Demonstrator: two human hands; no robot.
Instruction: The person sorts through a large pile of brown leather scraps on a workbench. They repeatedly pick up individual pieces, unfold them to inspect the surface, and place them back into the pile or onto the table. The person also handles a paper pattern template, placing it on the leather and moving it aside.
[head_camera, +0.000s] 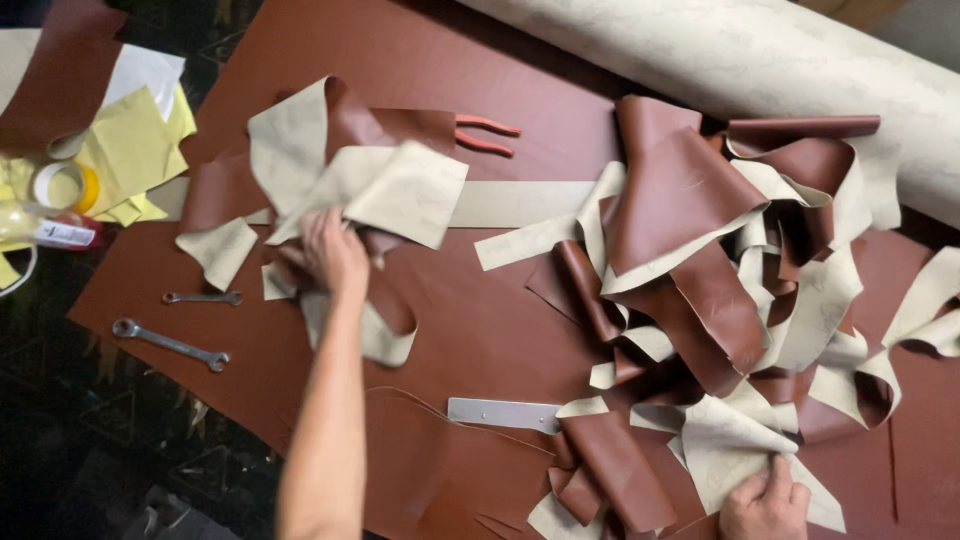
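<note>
At the far left of the worktop (480, 330) lay a tape roll (62, 186) and, nearer us, two spanners (170, 343). Our left hand (335, 255) was closed on the left heap of brown offcuts (350, 175); we judged it best to lift one piece at a time, keeping clear of the red-handled pliers (485, 135) behind. Our right hand (765, 505) lay near, fingers curled, pinning a pale scrap (730, 450) at the right heap's edge.

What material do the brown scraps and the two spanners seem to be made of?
Brown scraps: probably leather or faux leather, with a smooth, slightly shiny brown face and a matte beige backing, folding softly. Large spanner and small spanner: evidently metal, with a grey, dully reflective finish.
</note>
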